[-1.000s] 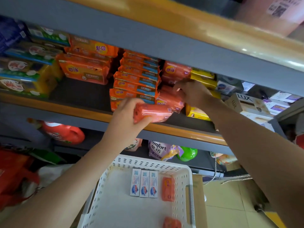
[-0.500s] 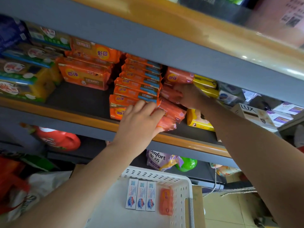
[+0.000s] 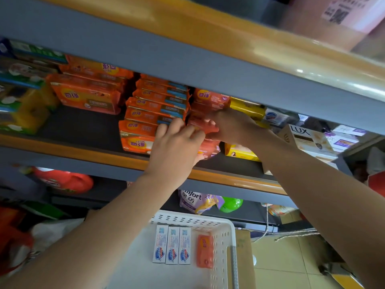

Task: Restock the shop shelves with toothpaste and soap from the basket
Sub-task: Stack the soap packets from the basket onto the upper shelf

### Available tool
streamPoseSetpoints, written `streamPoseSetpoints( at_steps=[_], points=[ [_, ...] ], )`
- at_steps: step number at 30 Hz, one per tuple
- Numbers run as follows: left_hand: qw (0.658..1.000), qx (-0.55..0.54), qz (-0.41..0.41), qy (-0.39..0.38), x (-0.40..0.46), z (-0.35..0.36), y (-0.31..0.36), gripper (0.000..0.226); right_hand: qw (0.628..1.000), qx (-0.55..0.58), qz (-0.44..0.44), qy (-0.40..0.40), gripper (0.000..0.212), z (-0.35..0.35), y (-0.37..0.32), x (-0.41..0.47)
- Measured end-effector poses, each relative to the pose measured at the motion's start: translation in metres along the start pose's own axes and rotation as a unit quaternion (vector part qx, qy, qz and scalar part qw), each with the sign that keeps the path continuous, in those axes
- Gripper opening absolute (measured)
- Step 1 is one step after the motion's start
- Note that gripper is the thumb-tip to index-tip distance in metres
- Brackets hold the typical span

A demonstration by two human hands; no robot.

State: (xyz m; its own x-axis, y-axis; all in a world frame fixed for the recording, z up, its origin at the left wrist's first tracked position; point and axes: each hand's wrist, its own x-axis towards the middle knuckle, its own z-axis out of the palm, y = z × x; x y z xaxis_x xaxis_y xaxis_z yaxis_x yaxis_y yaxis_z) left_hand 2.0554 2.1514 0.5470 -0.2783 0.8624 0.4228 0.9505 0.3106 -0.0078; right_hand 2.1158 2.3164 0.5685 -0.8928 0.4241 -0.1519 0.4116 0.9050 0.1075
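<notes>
A grey metal shelf with an orange front edge (image 3: 104, 152) carries stacks of orange soap packs, and below it, nearer, stands a white perforated plastic basket (image 3: 223, 228). At the stack's right end the left hand (image 3: 177, 147) presses spread fingers against a pink-orange wrapped soap bar (image 3: 209, 148), while the right hand (image 3: 233, 126) curls round another orange-red soap pack (image 3: 200, 125) just above. In the basket lie three white-and-blue toothpaste boxes (image 3: 172, 245) side by side, an orange soap bar (image 3: 205, 251) just right of them.

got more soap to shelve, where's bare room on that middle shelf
The dark shelf floor lies bare between the yellow-green packs on the left and the orange soap stack, in front of the big orange packs. It is crowded where both hands, left and right, work at the soap, tight against the yellow boxes.
</notes>
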Motion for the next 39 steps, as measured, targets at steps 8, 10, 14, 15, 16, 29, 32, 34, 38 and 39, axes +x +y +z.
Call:
streamPoseSetpoints(
  at_steps=[8, 10, 14, 15, 16, 29, 32, 34, 38, 39],
  points=[
    [0.997, -0.020, -0.022, -0.065, 0.019, 0.004, 0.014, 0.040, 0.993, -0.017, 0.100, 0.062, 0.040, 0.011, 0.012, 0.008],
    [0.993, -0.004, -0.035, -0.111, 0.026, 0.015, 0.018, 0.034, 0.990, 0.019, 0.107, 0.084, 0.037, 0.006, 0.019, -0.002],
    [0.991, 0.039, -0.035, -0.125, 0.042, 0.025, 0.020, 0.033, 0.965, 0.079, 0.087, 0.235, 0.033, 0.004, 0.034, -0.053],
    [0.990, 0.045, -0.032, -0.127, 0.046, 0.027, 0.019, 0.034, 0.955, 0.080, 0.080, 0.276, 0.031, 0.008, 0.033, -0.069],
    [0.990, 0.055, -0.029, -0.123, 0.050, 0.028, 0.019, 0.034, 0.945, 0.081, 0.073, 0.309, 0.025, 0.015, 0.029, -0.086],
    [0.984, -0.013, 0.161, 0.071, -0.013, 0.024, 0.044, 0.022, 0.995, 0.018, -0.039, -0.095, 0.026, 0.165, -0.073, -0.206],
    [0.960, -0.045, 0.274, -0.017, -0.075, 0.045, 0.054, 0.017, 0.957, 0.006, -0.068, -0.281, 0.025, 0.215, -0.108, -0.238],
    [0.944, -0.051, 0.310, -0.104, -0.117, 0.072, 0.056, 0.022, 0.944, -0.009, -0.070, -0.324, 0.022, 0.239, -0.125, -0.251],
    [0.912, -0.080, 0.313, -0.252, -0.168, 0.133, 0.063, 0.021, 0.945, -0.034, -0.017, -0.324, 0.023, 0.271, -0.140, -0.243],
    [0.909, -0.081, 0.309, -0.269, -0.174, 0.143, 0.065, 0.016, 0.945, -0.063, -0.009, -0.320, 0.027, 0.276, -0.141, -0.240]
  ],
)
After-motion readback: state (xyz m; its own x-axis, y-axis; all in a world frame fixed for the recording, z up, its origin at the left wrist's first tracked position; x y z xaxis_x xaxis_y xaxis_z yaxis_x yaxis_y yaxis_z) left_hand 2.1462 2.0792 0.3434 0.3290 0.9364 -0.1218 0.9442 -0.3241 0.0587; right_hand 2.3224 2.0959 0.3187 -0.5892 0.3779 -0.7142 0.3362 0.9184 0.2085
